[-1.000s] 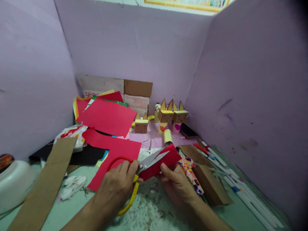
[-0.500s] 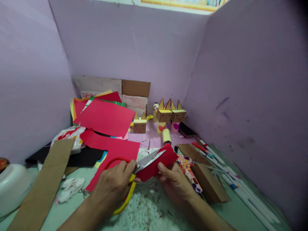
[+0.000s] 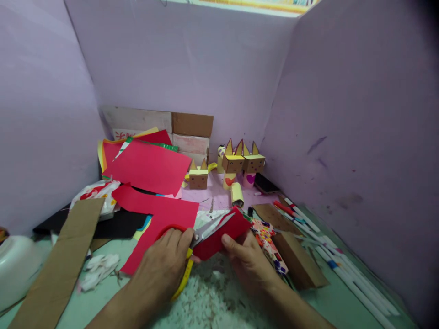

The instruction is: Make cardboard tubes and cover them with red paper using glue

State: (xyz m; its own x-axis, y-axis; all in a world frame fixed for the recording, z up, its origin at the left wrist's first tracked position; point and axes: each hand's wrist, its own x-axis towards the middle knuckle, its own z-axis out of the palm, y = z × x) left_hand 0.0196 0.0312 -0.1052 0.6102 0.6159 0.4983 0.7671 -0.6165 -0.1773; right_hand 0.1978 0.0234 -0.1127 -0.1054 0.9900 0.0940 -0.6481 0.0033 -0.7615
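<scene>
My left hand is closed round the handles of a pair of scissors, one handle red and the other yellow. Their blades point up and to the right, over a small piece of red paper. That piece is pinched between the thumb and fingers of my right hand; the fingers behind it are partly hidden. A larger cut sheet of red paper lies on the table left of the blades. Beyond my right hand stands a short pale yellow paper tube.
Cardboard animal figures and a small cardboard head stand at the back. Red sheets are stacked at left, above a cardboard strip and crumpled tissue. Several marker pens and a folded cardboard piece lie at right.
The scissor handles have come closer together, with the yellow handle moving up and the blades closing on the red paper. Both hands stay in nearly the same place.
</scene>
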